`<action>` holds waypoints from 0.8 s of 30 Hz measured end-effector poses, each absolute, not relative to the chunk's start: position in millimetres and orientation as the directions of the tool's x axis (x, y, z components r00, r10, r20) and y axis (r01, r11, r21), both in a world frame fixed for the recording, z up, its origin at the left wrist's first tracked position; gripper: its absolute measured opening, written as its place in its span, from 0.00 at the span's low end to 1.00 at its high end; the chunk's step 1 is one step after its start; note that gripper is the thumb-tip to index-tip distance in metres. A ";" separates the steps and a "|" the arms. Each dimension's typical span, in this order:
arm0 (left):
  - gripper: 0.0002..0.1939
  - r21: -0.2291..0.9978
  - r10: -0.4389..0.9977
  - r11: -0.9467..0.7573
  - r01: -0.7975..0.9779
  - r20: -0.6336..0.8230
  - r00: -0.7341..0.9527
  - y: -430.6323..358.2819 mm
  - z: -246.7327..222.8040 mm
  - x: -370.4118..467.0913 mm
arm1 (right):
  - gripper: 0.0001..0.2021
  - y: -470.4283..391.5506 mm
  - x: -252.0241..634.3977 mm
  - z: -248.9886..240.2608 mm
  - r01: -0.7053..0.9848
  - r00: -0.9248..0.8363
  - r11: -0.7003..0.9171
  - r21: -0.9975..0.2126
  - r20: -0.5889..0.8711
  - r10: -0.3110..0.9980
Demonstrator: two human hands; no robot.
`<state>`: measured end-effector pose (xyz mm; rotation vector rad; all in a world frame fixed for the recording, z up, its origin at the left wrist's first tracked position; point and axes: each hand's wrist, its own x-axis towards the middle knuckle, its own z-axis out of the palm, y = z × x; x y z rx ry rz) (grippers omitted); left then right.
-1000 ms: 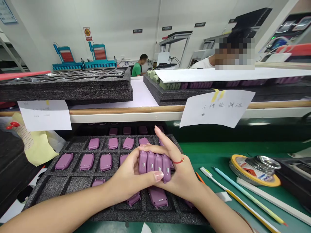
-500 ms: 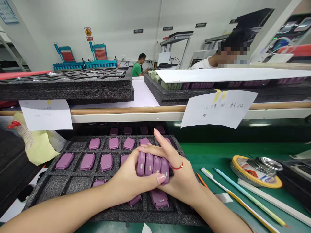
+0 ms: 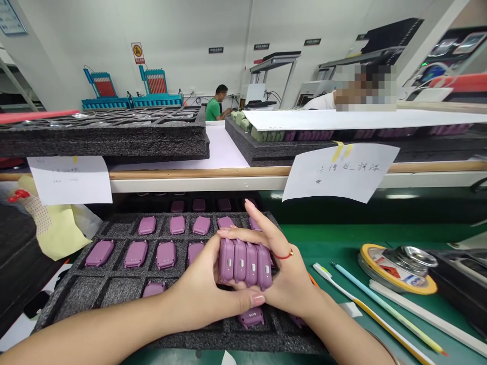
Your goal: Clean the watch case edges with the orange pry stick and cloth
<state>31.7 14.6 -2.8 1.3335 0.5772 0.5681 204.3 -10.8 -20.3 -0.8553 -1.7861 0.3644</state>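
Observation:
Several purple watch cases (image 3: pixel 245 263) stand side by side in a row, clasped between both my hands above a black foam tray (image 3: pixel 102 291). My left hand (image 3: pixel 205 279) closes on the row's left end, its thumb stretched below the cases. Around the right end and behind curls my right hand (image 3: pixel 287 274), with one finger pointing up and a red cord on it. The cases' sides, each with a pale oval slot, face me. More purple cases (image 3: pixel 166 254) lie singly in the tray's compartments; my hands and forearms hide some of them.
Right of the tray lie a toothbrush (image 3: pixel 342 284), a light-blue pencil-like stick (image 3: pixel 380 299), a white strip (image 3: pixel 426 314) and a yellow-rimmed reel (image 3: pixel 395 268) with a metal-topped jar. A shelf edge (image 3: pixel 198 182) runs above, carrying foam trays (image 3: pixel 152 139). Two people sit beyond.
The row of cases has tilted so more of their slotted sides shows. My left thumb has slid down off the cases' faces, and both hands have shifted slightly right.

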 end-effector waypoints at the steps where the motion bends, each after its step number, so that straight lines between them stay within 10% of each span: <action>1: 0.31 0.988 0.663 0.138 -0.063 -0.044 0.747 14.3 -2.8 30.6 | 0.54 -10.6 204.8 -20.3 0.377 -0.176 0.699 -0.608 0.694 0.698; 24: 0.17 0.993 0.697 -0.010 -0.114 0.089 0.712 14.8 0.4 31.4 | 0.52 -14.4 202.2 -17.5 0.385 -0.241 0.773 -0.505 0.753 0.612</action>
